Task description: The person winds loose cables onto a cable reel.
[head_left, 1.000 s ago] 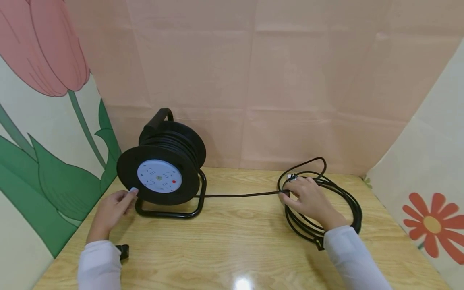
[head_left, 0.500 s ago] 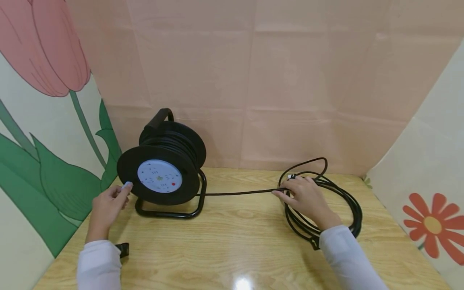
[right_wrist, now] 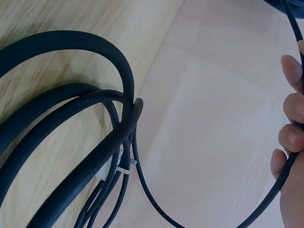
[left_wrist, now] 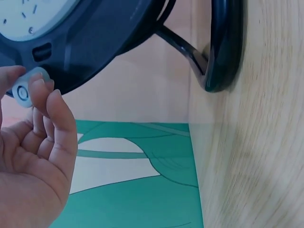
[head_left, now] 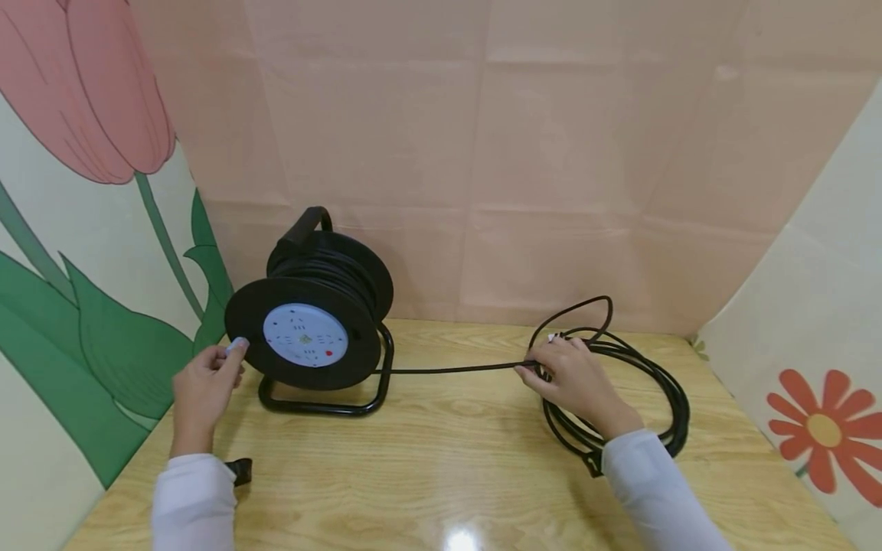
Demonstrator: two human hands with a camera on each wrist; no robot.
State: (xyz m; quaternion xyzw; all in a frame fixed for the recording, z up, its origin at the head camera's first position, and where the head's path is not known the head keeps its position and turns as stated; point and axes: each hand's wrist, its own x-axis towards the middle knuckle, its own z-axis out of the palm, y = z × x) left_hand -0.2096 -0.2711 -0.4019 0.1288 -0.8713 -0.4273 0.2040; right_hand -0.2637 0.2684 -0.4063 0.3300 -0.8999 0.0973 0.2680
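A black cable reel [head_left: 255,302] with a pale blue-white socket panel [head_left: 305,335] stands on its tubular frame at the left of the table. Near the rim of its front disc, my left hand [head_left: 201,394] pinches a small pale knob [left_wrist: 23,91] between thumb and fingers. Black cable [head_left: 455,370] runs low from the reel to my right hand [head_left: 577,384]. The fingers curl round this cable, as the right wrist view shows too. Beneath and behind that hand lies a loose coil of cable [head_left: 678,413], partly hidden by the hand and forearm.
Pale ties [right_wrist: 123,170] bind part of the coil. By the left sleeve lies a small black object [head_left: 241,471], partly covered. The wood-grain table [head_left: 413,474] meets a pink backdrop [head_left: 468,191] at the back, with flower-printed panels at both sides.
The reel's front disc has turned slightly clockwise, and my left hand has moved up and a little left with the knob. My right hand has shifted slightly left, and the coil's upper loop has shifted.
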